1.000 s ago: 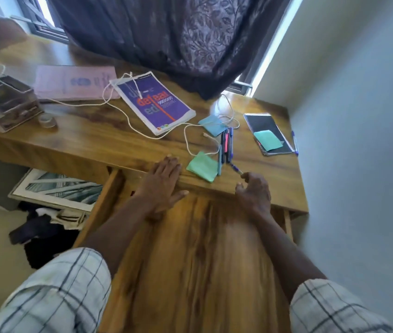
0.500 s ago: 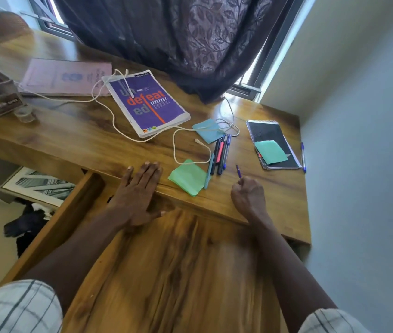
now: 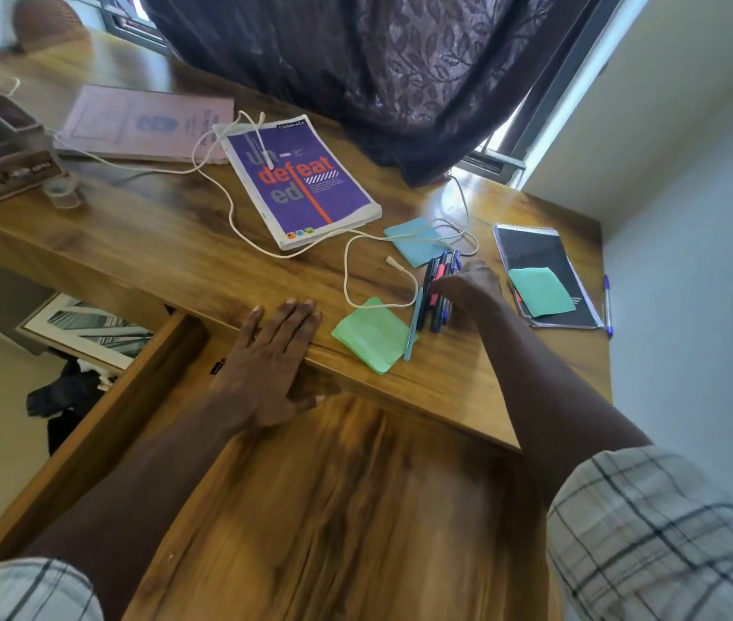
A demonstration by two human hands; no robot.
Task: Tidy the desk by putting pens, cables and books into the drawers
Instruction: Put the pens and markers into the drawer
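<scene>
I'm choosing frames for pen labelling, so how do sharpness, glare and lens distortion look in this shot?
Head view: daylight leaves glare on the desk at its far corner. In the same head view the drawer floor is smeared with blur, while the purple book and the pens are fairly sharp. Wide-angle stretch swells the checked sleeve at the bottom corner, and the right hand covers part of the pens.

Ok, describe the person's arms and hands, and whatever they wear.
The left sleeve and right sleeve are pale fabric checked with dark lines, ending above bare forearms. The left hand and right hand show no gloves, watch or rings.
</scene>
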